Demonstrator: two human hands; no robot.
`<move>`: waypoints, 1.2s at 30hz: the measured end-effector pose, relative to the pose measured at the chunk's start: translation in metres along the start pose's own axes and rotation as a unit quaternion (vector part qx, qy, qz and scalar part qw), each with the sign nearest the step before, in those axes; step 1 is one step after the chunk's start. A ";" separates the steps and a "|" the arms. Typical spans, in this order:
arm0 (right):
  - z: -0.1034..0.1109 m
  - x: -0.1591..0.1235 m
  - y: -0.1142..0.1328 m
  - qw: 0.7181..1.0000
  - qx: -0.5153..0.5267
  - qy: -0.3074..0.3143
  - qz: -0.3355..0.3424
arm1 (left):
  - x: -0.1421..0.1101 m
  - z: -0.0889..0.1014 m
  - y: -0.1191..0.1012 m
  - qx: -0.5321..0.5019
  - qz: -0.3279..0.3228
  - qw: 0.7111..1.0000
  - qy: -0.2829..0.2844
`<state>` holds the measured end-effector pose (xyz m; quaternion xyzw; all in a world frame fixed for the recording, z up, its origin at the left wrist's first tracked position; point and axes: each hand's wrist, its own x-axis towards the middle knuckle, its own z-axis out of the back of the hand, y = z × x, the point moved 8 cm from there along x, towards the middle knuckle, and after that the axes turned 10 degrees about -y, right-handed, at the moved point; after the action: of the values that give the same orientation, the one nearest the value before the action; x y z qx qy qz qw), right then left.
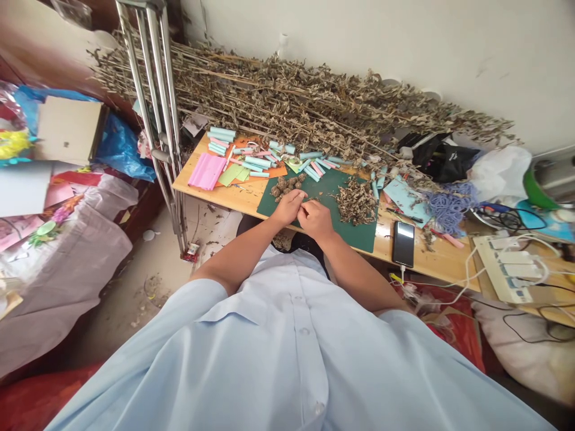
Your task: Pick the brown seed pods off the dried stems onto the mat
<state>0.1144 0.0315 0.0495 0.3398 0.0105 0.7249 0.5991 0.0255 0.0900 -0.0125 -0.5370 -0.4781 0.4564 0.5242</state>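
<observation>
Left hand and right hand curled close together, any held material hidden, just below dried herb balls on a green cutting mat; dried stalks lie behind the table, a metal crutch beside it.

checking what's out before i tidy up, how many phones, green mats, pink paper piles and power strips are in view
phone: 1
green cutting mat: 1
pink paper pile: 1
power strip: 1
total: 4
</observation>
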 end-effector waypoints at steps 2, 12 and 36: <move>0.001 0.000 -0.007 0.996 0.061 -0.034 -0.048 | -0.002 -0.002 0.002 -0.025 0.040 0.999 0.012; -0.031 -0.011 -0.046 0.866 0.350 -0.006 -0.356 | -0.014 -0.010 0.001 -0.145 0.150 0.977 0.035; -0.021 -0.002 -0.032 0.907 0.288 0.008 -0.307 | -0.012 -0.008 0.008 -0.157 0.123 0.979 0.044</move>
<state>0.1312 0.0471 0.0188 0.4714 0.3278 0.4731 0.6682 0.0323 0.0769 -0.0200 -0.6867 -0.4508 0.4125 0.3939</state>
